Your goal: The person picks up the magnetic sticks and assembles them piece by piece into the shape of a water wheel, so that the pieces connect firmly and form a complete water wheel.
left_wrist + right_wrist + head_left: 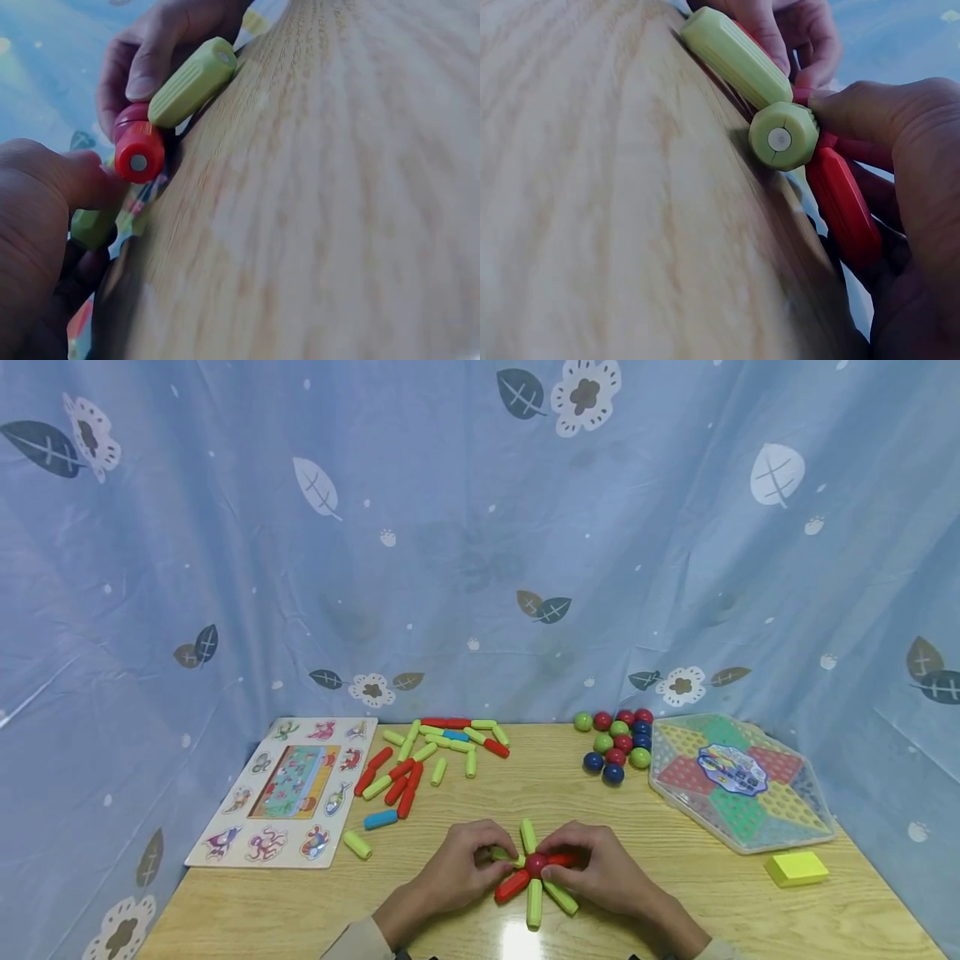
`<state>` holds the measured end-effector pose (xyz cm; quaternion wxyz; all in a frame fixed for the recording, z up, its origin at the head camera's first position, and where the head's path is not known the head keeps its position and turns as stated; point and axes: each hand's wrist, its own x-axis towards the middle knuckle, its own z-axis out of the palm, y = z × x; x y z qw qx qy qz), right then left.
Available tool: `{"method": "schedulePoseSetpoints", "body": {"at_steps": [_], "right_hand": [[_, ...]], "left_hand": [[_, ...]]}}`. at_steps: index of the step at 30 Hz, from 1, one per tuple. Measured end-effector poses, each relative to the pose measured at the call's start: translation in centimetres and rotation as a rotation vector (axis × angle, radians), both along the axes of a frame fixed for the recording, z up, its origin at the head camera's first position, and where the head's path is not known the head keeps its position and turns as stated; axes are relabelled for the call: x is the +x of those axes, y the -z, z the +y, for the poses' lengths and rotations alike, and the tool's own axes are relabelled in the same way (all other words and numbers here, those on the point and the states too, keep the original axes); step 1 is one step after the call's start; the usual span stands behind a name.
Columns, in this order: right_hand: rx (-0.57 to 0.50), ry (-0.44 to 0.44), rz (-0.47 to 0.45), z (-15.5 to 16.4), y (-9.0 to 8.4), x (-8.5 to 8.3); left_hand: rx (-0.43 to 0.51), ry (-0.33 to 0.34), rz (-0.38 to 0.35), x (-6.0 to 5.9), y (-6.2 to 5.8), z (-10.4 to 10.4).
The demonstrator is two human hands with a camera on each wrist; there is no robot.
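Note:
A dark red ball (536, 864) lies on the table with several magnetic rods spread round it like a star. My left hand (467, 867) pinches a light green rod (96, 225) on the ball's left side. With thumb and index finger, my right hand (600, 870) grips the ball; a red rod (845, 210) extends beneath its palm. Other light green rods point away (528, 835), toward me (534, 906) and to the lower right (561, 897). A red rod (512, 887) points to the lower left. Silver discs show in the rod ends in both wrist views.
Loose red, green and blue rods (408, 764) lie at the back left, beside a sea-animal puzzle board (201, 852). Coloured balls (615, 752) cluster at the back right. Next to them are a hexagonal clear case (742, 777) and a yellow block (797, 868). A blue curtain (480, 568) hangs behind.

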<state>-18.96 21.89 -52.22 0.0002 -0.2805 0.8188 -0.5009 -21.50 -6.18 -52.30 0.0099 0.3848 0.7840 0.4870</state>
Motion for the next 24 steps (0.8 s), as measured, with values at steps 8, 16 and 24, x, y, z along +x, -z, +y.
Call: {"method": "schedulePoseSetpoints", "body": {"at_steps": [8,16,24], "right_hand": [[-0.01,-0.007,0.001,-0.5,-0.2,0.0],[-0.013,-0.017,0.001,-0.6,-0.2,-0.1],[-0.128,0.066,-0.031,2.5,-0.1,-1.2]], "left_hand": [[0.023,-0.006,-0.006,-0.1,0.2,-0.4],[0.04,0.034,0.027,0.2,0.3,-0.7],[0.057,-0.006,0.134,0.8,0.0,0.9]]}}
